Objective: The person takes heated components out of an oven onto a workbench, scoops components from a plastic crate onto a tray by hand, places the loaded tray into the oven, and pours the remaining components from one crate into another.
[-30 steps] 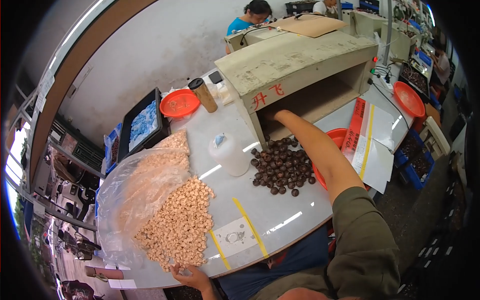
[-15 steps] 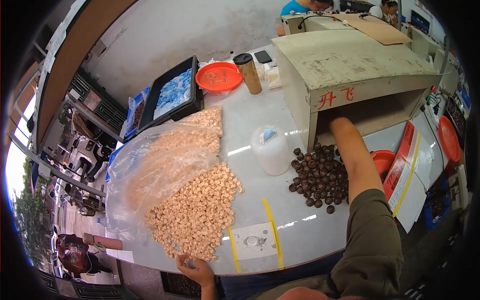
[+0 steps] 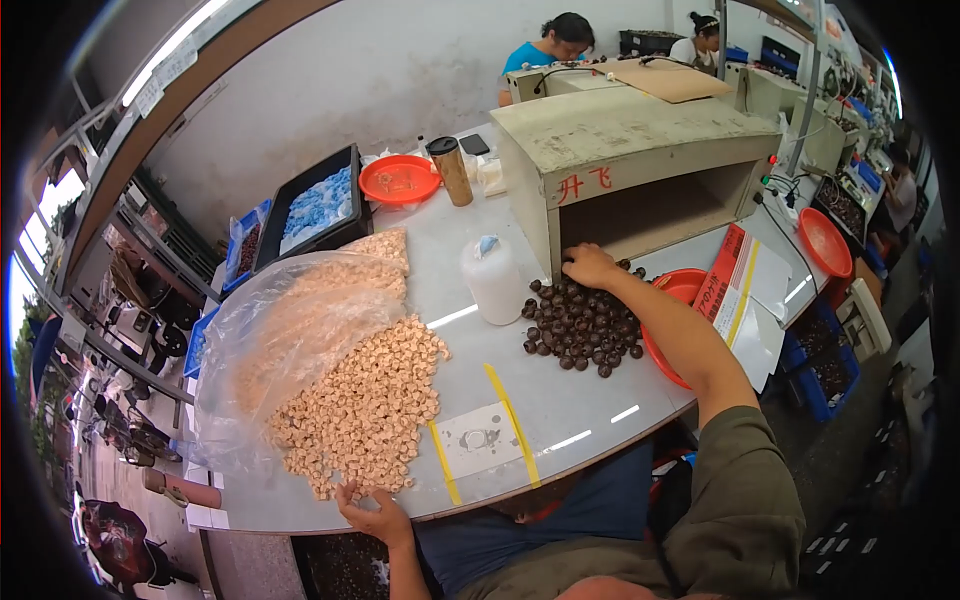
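Observation:
My left hand (image 3: 374, 514) is at the front table edge, fingers apart, beside a heap of small pale beige pieces (image 3: 370, 410). Those pieces spill from a clear plastic bag (image 3: 235, 350). My right hand (image 3: 590, 266) is at the lower left of the opening of a cream metal box (image 3: 640, 125) with red characters. It lies over the far side of a pile of dark brown round pieces (image 3: 585, 325). Its fingers bend downward, and what they may hold is hidden. A white plastic bottle (image 3: 495, 285) with a blue tip stands left of the dark pile.
Behind the bag are a black tray (image 3: 345, 225) with blue contents, a red-orange dish (image 3: 400, 180), a brown cup (image 3: 452, 175) and a phone (image 3: 474, 145). A red basin (image 3: 665, 350) sits under my right forearm. Yellow tape (image 3: 512, 425) marks the table. Other people sit beyond the box.
My right hand has come out of the box opening to its lower left edge, above the dark pieces. The view has shifted. My left hand remains by the pale heap.

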A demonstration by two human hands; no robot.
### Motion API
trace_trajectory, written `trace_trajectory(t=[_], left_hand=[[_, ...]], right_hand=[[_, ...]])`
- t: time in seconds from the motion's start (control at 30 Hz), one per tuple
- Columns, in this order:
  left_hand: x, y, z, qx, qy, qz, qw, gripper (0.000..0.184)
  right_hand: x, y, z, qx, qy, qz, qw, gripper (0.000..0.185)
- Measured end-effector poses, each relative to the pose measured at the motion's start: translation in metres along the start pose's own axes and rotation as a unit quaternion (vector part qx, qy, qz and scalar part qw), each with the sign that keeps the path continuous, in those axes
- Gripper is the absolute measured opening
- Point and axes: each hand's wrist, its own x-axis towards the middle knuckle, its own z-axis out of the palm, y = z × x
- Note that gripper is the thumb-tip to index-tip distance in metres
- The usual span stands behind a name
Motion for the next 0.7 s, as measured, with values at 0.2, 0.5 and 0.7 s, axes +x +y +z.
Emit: trace_trajectory(t=[0.2,0.5,0.7], left_hand=[[0.0,-0.005,0.0,-0.031,0.016,0.031,0.999,0.058],[0.001,-0.007,-0.001,-0.008,0.026,0.061,0.998,0.058],[0.001,-0.004,-0.004,-0.018,0.018,0.059,0.998,0.06]], right_hand=[[-0.053,-0.039,-0.01,-0.027,-0.014,0.062,0.998,0.037],[-0.1,-0.085,0.017,-0.078,0.051,0.035,0.995,0.047],[-0.115,-0.11,0.034,-0.058,0.075,-0.017,0.995,0.049]])
